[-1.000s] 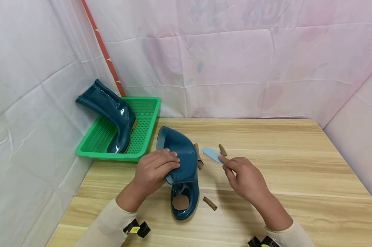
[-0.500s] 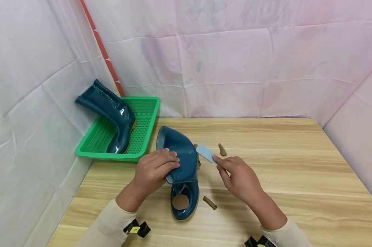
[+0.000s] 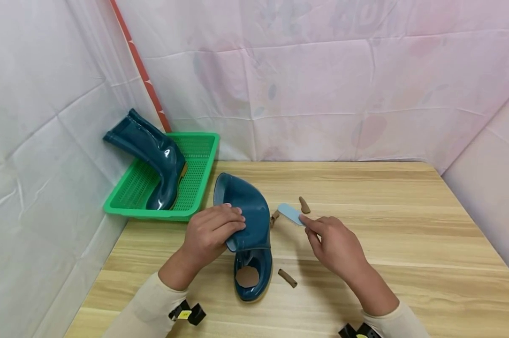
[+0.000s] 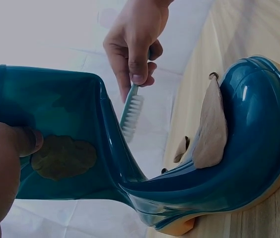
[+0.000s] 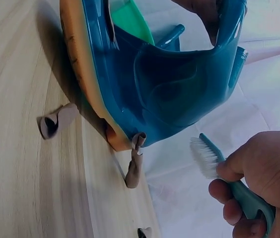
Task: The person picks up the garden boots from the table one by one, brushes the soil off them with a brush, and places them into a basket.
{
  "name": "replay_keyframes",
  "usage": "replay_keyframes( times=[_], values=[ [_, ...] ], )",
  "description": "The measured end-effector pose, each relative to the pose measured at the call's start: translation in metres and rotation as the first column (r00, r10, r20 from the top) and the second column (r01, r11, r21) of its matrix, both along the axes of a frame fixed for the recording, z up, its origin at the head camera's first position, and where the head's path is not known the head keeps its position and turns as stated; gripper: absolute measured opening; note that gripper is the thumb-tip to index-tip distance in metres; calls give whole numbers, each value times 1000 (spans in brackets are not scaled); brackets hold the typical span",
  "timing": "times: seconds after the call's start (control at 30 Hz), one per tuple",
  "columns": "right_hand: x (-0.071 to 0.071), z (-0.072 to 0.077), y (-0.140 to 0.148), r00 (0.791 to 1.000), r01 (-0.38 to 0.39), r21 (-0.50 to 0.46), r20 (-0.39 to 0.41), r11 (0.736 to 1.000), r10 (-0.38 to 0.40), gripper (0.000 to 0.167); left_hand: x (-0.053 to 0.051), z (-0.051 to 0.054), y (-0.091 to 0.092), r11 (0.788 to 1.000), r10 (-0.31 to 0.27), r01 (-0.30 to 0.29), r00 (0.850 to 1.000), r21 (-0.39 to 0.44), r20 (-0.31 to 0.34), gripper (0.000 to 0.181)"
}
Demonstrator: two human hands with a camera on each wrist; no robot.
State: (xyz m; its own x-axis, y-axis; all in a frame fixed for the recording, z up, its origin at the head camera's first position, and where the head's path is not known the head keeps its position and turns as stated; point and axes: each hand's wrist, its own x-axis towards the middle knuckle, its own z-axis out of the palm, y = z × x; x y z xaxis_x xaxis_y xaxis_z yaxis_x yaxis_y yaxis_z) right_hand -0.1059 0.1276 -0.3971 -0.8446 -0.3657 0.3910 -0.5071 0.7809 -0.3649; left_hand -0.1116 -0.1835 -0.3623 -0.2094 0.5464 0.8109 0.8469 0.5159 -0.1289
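A glossy dark teal rubber boot (image 3: 247, 213) stands on the wooden table, its shaft tilted. My left hand (image 3: 214, 230) grips the shaft near its upper opening, the thumb (image 4: 28, 141) beside a brown mud-like patch (image 4: 65, 157). Another brown patch (image 3: 247, 277) covers part of the toe. To the right of the boot, my right hand (image 3: 336, 244) holds a light blue scrubbing brush (image 3: 291, 213) by its handle, forefinger along its back. Its white bristles (image 5: 204, 157) are apart from the boot. A curled brown piece (image 5: 135, 161) is at the heel.
A second teal boot (image 3: 163, 159) leans in a green plastic basket (image 3: 153, 213) at the back left. Loose brown pieces lie on the table: one curled roll (image 3: 287, 278) by the toe, one strip (image 3: 304, 205) behind the brush. White cloth walls enclose the table (image 3: 406, 225).
The brush moved left to the boot's shaft, then back right. The brown piece beside the shaft now sits lower and looks shorter from above. My left hand and the boot stayed in place.
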Motion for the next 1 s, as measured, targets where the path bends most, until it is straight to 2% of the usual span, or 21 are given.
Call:
replay_keyframes(
  times=[0.23, 0.4, 0.6, 0.77, 1.0],
  values=[
    [0, -3, 4, 1000, 15, -14, -6, 1000, -15, 37, 0, 2, 1, 1000, 1, -1, 1000, 13, -7, 21],
    [-1, -3, 2, 1000, 0, -16, -18, 1000, 0, 37, -2, 9, 2, 1000, 11, -11, 1000, 25, -21, 19],
    [1, -5, 4, 1000, 7, -24, 0, 1000, -7, 38, -5, 23, 0, 998, 39, -38, 999, 41, -28, 16],
    [2, -6, 9, 1000, 17, -32, 3, 999, -17, 38, -5, 38, -2, 995, 95, -95, 994, 1, -51, 15],
    [4, -7, 17, 1000, 16, -35, -21, 999, -17, 38, 9, 61, -2, 980, 190, -195, 978, -44, -90, 16]
  ],
)
